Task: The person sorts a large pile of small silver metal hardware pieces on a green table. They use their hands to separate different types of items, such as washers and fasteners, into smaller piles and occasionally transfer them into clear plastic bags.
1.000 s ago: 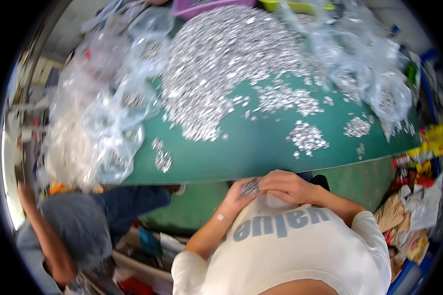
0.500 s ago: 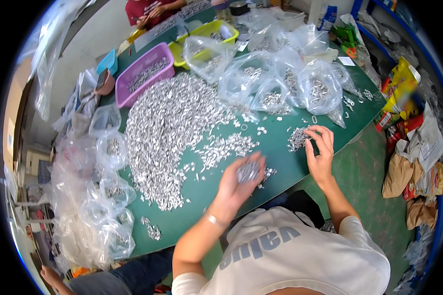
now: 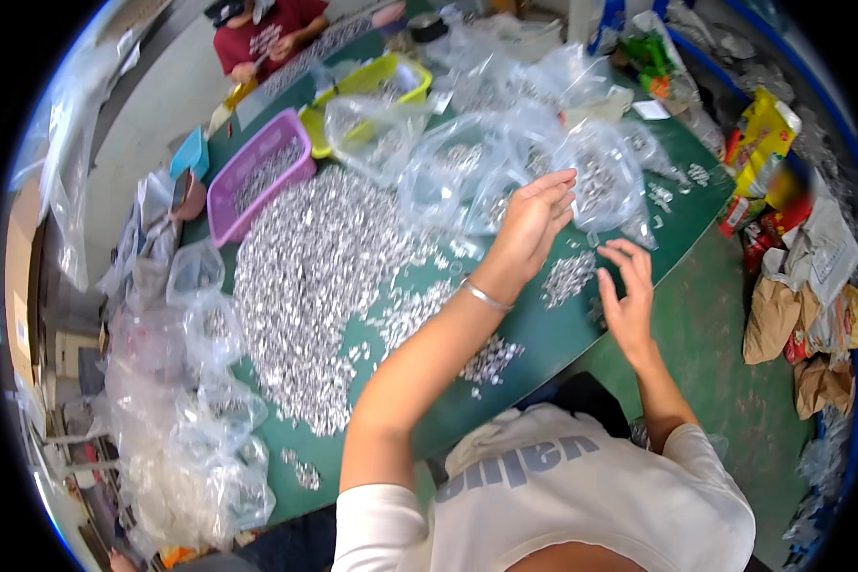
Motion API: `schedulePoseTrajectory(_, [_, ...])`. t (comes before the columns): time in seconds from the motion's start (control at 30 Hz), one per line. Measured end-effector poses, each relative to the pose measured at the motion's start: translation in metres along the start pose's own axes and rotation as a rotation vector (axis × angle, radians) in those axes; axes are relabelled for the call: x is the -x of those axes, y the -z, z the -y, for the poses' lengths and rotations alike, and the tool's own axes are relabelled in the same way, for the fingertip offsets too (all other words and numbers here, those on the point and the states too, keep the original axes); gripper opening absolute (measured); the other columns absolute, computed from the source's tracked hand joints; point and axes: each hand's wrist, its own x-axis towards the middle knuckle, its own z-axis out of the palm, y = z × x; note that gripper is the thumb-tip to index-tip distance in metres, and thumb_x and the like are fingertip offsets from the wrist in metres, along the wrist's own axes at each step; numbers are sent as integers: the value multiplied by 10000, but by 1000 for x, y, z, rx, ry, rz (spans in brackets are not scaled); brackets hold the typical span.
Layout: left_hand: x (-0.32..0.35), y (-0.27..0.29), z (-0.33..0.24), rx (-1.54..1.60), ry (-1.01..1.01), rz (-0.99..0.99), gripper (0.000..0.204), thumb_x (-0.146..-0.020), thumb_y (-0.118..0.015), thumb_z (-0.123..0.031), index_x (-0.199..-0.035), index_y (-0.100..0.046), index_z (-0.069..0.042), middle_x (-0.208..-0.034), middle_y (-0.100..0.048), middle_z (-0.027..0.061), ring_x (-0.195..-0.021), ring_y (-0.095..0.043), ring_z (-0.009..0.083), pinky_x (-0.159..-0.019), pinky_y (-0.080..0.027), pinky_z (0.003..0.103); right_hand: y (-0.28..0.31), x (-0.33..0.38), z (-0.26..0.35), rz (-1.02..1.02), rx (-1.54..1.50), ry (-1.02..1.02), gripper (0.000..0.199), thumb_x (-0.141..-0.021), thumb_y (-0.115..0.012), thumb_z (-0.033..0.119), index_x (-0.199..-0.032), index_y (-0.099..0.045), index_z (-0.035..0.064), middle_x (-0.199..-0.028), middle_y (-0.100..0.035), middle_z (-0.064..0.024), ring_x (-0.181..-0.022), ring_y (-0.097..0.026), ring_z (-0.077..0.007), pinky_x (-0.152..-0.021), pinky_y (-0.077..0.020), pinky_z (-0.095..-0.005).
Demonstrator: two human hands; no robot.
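Hovering by clear bag of metal bits: L hand, can't tell if holding; R hand wide, beside sm. pile on table. Step prob. bag reach; next calls for clearing plastic.

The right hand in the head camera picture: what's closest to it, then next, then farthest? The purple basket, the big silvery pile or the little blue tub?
From the right hand:
1. Big silvery pile: to its left, on the green table.
2. Purple basket: farther left, behind the pile.
3. Little blue tub: farthest left, beyond the basket.
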Motion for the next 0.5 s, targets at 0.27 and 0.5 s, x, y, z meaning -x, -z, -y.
schedulePoseTrajectory(0.27, [171,73,27,-1012,-238,-211,322,-931,-530,-47,-1241,-548,40,-1177,-630,140,-1140,-583,274,-1016,-420,376,-28,27,30,516,-408,-2,251,-868,-571,-27,-1113,-625,-11,-1149,-615,-176,-1086,-581,-330,-932,-456,-383])
schedulePoseTrajectory(0.5, [213,90,93,-1311,-325,-363,457,-897,-522,4,-1346,-440,23,-1424,-406,207,-1350,-349,412,-1128,-248,505,-58,60,51,856,-161,261,633,-892,-616,249,-1390,-358,-44,-1478,-351,-190,-1395,-298,-368,-1151,-252,-480])
